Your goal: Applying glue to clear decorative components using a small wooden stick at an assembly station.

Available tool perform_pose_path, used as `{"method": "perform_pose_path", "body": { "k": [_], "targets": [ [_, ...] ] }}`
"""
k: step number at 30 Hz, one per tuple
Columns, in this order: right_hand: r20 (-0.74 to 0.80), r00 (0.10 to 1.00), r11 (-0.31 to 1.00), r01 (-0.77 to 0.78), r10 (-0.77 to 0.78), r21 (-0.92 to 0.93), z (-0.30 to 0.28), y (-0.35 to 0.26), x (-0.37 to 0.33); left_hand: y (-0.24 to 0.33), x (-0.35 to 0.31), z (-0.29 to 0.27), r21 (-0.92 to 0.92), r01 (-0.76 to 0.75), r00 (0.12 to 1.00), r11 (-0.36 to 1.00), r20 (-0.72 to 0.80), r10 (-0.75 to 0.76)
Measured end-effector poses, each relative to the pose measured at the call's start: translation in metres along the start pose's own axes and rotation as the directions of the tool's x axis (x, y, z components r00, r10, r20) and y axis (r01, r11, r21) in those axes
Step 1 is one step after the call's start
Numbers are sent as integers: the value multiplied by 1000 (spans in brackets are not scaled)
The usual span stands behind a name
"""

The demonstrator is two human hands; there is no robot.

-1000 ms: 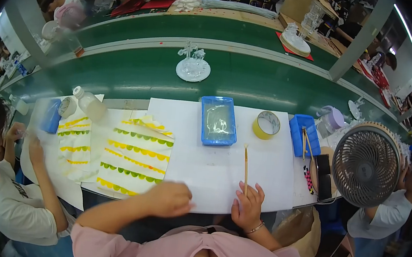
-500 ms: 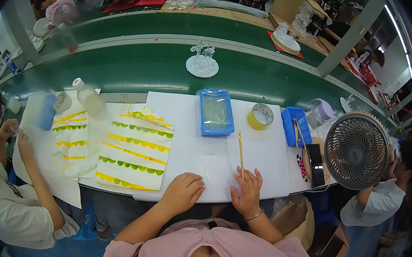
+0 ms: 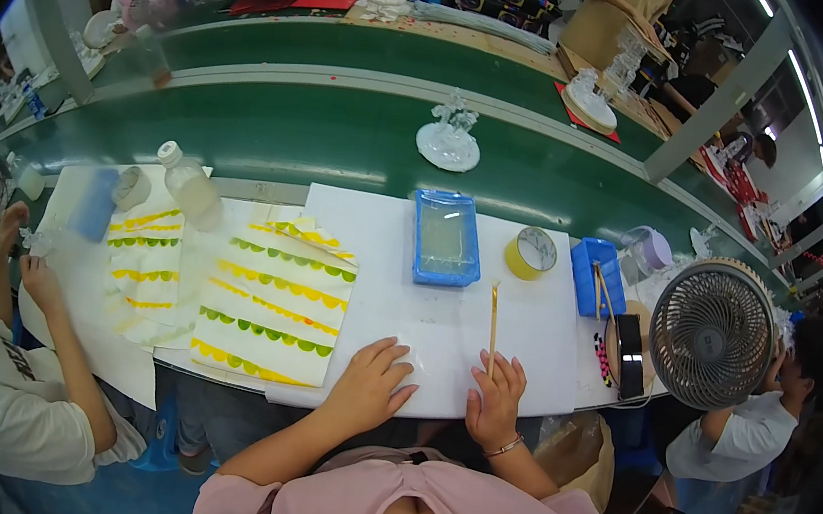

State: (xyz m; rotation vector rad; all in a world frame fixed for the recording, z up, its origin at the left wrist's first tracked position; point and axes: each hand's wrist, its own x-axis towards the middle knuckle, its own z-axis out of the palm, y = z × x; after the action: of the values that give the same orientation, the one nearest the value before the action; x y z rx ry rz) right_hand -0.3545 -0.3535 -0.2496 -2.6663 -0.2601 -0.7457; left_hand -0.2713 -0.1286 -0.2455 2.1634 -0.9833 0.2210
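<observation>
My left hand [image 3: 370, 385] lies flat on the white tabletop [image 3: 396, 306], fingers spread, with its fingertips at a small clear film piece [image 3: 418, 355]. Close to its right, my right hand [image 3: 494, 403] holds a thin wooden stick [image 3: 493, 324] that points away from me toward a shallow blue tray [image 3: 446, 238]. A white sheet with rows of green and yellow scalloped strips [image 3: 272, 298] lies just left of my left hand.
A yellow tape roll [image 3: 530, 252], a blue box [image 3: 595, 276], a black tape roll [image 3: 627, 352] and a round fan [image 3: 712, 334] sit to the right. A plastic bottle [image 3: 188, 185] stands at the left. Another person [image 3: 7, 385] works at the left, another at the right [image 3: 749, 433]. A green conveyor [image 3: 344, 140] runs behind.
My left hand has moved right, off the striped sheet's edge to the bare white top beside my right hand. The right hand keeps the stick and has barely moved.
</observation>
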Motion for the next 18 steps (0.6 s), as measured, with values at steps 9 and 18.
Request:
{"method": "perform_pose_path", "body": {
  "k": [9,18],
  "targets": [
    [10,1000,1000,19,-19,-2,-2,-1,1,-2,-15,-1,5,-219,912,976,-356,206],
    [24,999,1000,22,-22,9,1,-1,1,-2,-14,-6,-41,-256,937,966,-254,238]
  ]
}}
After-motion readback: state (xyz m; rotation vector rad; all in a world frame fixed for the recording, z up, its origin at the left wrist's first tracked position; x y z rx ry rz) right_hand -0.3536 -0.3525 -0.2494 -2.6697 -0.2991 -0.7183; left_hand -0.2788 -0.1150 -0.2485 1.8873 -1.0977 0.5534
